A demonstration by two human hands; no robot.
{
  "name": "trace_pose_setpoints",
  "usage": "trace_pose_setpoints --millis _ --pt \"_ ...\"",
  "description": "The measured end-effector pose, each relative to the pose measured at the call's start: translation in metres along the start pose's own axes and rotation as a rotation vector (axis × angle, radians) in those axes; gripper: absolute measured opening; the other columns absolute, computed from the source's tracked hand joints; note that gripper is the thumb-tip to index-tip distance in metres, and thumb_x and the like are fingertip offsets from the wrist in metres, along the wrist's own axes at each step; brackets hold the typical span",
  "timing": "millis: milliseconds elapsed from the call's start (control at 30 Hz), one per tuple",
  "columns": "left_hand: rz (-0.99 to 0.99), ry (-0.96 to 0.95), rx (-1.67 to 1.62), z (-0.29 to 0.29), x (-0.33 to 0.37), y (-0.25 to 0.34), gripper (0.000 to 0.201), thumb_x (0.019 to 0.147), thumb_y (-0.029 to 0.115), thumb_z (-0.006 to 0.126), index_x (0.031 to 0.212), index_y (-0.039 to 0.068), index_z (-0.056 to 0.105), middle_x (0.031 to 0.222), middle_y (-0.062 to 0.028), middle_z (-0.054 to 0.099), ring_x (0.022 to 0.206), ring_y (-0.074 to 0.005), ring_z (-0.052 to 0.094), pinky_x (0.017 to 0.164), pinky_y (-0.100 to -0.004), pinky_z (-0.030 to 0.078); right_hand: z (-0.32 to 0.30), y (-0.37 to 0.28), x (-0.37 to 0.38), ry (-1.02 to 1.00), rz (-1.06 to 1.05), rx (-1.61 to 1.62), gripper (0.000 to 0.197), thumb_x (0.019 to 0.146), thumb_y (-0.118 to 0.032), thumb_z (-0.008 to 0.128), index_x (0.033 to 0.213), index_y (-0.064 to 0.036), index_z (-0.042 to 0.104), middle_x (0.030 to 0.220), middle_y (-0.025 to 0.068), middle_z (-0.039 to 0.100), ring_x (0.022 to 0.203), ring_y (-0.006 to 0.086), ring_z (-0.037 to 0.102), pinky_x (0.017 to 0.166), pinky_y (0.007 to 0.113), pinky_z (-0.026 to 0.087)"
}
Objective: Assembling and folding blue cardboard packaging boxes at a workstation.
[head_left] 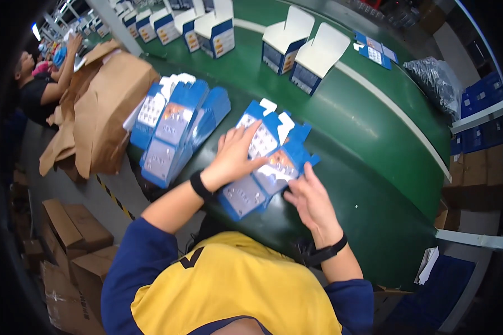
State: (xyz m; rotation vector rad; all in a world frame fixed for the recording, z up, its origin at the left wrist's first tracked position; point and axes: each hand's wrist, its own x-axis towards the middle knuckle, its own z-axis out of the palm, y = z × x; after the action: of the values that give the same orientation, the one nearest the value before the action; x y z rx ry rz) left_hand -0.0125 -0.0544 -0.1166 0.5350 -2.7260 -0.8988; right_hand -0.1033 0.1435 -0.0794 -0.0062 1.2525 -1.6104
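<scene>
A flat, unfolded blue printed carton (244, 196) lies before me on the green work surface, its white and blue flaps pointing away from me. My left hand (235, 159) rests over its left part, fingers stretched out and spread on the printed panel. At the carton's right edge is my right hand (313, 201), palm turned inward and fingers apart; whether the fingertips touch the edge I cannot tell. Left of my left hand is a fanned stack of similar flat blue cartons (173, 128).
Erected boxes with raised white lids (288, 39) stand on the green conveyor (369, 134), in a row running far left. More flat cartons (375, 51) lie at the far right. Brown packing paper (114, 106) bulges at left, near another person (44, 84). Cardboard boxes (75, 229) stand lower left.
</scene>
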Motion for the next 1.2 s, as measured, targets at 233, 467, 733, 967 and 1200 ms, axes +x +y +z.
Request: trace_pose_setpoints --millis 233,467,733,967,1200 --pt "0.011 0.040 -0.153 -0.016 -0.004 0.027 0.086 0.075 0.029 0.072 0.143 0.008 0.025 0.129 -0.0186 0.045 0.119 -0.0315 0.044 0.101 -0.0502 0.029 -0.008 -0.039 0.000 -0.009 0.138 -0.063 0.090 0.084 -0.007 0.057 0.147 -0.0088 -0.008 0.143 0.0101 0.030 0.119 0.0220 0.042 0.094 0.043 0.038" --pt "-0.173 0.162 -0.985 -0.056 0.019 0.055 0.069 0.080 0.031 0.071 0.132 0.002 0.036 0.119 -0.0109 0.051 0.103 -0.0147 0.052 0.090 -0.0284 0.040 0.011 -0.046 -0.026 -0.109 -0.661 -0.359 0.091 0.080 0.003 0.059 0.146 -0.0069 -0.003 0.141 0.0145 0.031 0.120 0.0221 0.043 0.095 0.039 0.039" --pt "0.260 0.535 -1.204 -0.074 0.047 0.090 0.073 0.078 0.049 0.067 0.126 0.000 0.042 0.113 -0.0088 0.055 0.101 -0.0143 0.051 0.091 -0.0266 0.038 0.038 -0.089 -0.011 -0.201 -1.309 -1.154 0.062 0.076 -0.002 0.071 0.132 0.0001 0.044 0.104 0.0139 0.064 0.091 0.0258 0.065 0.082 0.031 0.049" --pt "0.162 0.246 -1.104 -0.068 0.034 0.101 0.094 0.071 0.059 0.067 0.135 -0.002 0.032 0.119 -0.0105 0.052 0.107 -0.0167 0.049 0.096 -0.0296 0.035 -0.004 -0.053 0.016 0.053 -1.384 -0.938 0.068 0.070 -0.026 0.081 0.125 0.0012 0.051 0.116 0.0127 0.057 0.101 0.0223 0.056 0.087 0.033 0.045" --pt "0.635 -0.176 -0.803 -0.021 0.005 0.113 0.093 0.081 0.028 0.068 0.146 0.002 0.007 0.135 -0.0166 0.040 0.119 -0.0266 0.045 0.105 -0.0340 0.030 -0.010 -0.066 0.039 -0.043 -1.298 -0.277 0.127 0.044 -0.053 0.087 0.143 -0.0041 0.024 0.137 0.0162 0.036 0.124 0.0262 0.039 0.098 0.037 0.038"
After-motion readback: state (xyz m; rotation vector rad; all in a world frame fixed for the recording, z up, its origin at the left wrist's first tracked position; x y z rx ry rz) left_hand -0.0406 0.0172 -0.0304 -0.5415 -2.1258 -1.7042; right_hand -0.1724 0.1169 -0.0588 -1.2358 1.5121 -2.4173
